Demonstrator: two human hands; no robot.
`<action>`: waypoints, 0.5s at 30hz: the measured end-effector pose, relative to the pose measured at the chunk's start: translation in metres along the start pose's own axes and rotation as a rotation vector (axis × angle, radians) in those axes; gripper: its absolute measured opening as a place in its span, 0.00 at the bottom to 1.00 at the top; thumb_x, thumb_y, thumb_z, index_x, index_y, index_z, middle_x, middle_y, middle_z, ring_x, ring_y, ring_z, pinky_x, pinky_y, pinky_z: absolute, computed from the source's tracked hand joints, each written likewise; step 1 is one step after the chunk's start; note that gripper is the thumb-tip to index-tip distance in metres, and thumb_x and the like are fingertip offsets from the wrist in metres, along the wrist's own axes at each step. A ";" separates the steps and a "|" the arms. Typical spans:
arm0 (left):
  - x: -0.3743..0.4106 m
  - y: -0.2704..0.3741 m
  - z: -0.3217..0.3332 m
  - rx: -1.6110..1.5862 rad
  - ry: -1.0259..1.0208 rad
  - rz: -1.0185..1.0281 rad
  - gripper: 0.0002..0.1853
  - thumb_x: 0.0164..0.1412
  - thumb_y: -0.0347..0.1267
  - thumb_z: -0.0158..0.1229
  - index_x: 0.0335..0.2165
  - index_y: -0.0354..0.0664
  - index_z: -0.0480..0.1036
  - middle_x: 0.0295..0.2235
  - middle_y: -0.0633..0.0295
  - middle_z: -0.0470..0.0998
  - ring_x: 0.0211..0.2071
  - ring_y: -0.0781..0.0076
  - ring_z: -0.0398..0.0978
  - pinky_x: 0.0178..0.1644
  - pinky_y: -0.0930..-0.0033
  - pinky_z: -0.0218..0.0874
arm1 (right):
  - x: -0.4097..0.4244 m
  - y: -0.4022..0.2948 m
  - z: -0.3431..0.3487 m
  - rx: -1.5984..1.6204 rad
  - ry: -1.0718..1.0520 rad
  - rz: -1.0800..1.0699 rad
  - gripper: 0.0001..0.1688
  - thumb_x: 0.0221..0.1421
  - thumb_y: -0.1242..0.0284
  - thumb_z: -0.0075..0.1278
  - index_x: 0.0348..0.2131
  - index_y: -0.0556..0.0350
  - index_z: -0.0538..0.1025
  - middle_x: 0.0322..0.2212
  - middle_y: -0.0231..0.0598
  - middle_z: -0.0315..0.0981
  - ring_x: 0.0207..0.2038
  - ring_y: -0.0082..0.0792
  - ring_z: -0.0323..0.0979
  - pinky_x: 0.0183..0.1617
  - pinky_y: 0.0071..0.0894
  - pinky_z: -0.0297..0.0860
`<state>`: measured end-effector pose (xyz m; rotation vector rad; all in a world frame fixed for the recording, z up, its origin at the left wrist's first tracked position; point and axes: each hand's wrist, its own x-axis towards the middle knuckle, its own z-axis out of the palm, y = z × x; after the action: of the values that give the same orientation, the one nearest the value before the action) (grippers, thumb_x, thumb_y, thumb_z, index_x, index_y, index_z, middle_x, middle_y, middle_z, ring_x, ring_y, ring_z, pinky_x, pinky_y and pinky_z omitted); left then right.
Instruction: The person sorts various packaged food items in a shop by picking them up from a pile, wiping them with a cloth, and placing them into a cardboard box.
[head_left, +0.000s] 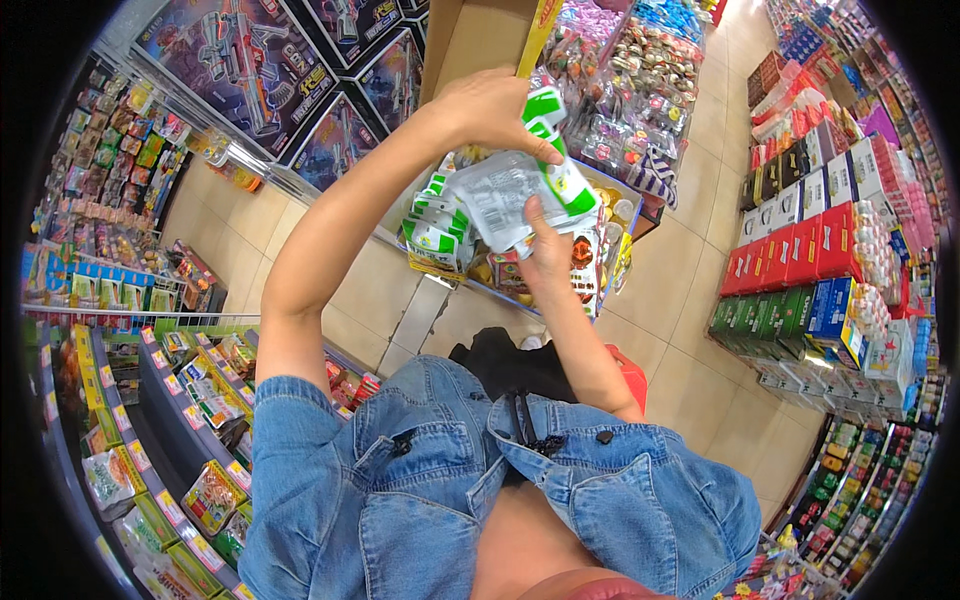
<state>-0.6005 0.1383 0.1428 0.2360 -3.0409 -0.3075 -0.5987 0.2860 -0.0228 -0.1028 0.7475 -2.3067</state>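
Note:
My left hand (491, 112) reaches over from the far side, its thumb pressed on a bunch of green-and-white plastic packets (574, 184). Its fingers are mostly hidden behind them. My right hand (547, 255) grips the near edge of a packet with a pale, silvery printed back (506, 195), thumb on top. The bunch is held over a low display bin (491, 292). More green-and-white packets (439, 240) stand at the bin's left side. Gold-coloured items (619, 210) and a brown-and-white printed pack (585, 255) show around my right wrist.
An open cardboard carton (472, 37) stands just beyond my left hand. Bagged sweets (652, 52) fill a display behind the bin. Large toy-gun boxes (247, 67) are at upper left. Snack shelves (172, 420) flank my left; stacked drink cartons (795, 247) line the tiled aisle's right side.

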 end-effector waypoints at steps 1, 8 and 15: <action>0.001 0.004 -0.002 0.089 0.009 -0.053 0.39 0.37 0.57 0.64 0.37 0.32 0.70 0.36 0.47 0.73 0.39 0.50 0.72 0.44 0.57 0.62 | 0.001 0.010 -0.004 -0.046 0.044 0.027 0.30 0.51 0.73 0.56 0.52 0.53 0.63 0.45 0.35 0.67 0.48 0.33 0.66 0.51 0.36 0.64; 0.022 0.014 -0.002 0.195 0.319 0.041 0.23 0.51 0.44 0.58 0.32 0.31 0.70 0.34 0.50 0.71 0.36 0.49 0.71 0.38 0.56 0.63 | 0.046 0.080 -0.006 -0.070 0.229 0.339 0.17 0.53 0.75 0.51 0.42 0.61 0.68 0.39 0.39 0.71 0.39 0.35 0.72 0.40 0.35 0.71; 0.009 0.018 0.027 0.205 0.370 0.139 0.08 0.48 0.25 0.54 0.31 0.33 0.70 0.34 0.54 0.70 0.33 0.53 0.72 0.35 0.57 0.63 | 0.052 0.030 -0.020 -0.573 -0.195 0.549 0.14 0.54 0.76 0.48 0.41 0.61 0.68 0.33 0.33 0.68 0.38 0.27 0.69 0.41 0.24 0.64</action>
<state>-0.6143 0.1599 0.1210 0.0807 -2.7000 0.0541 -0.6254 0.2445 -0.0621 -0.3306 1.1481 -1.4986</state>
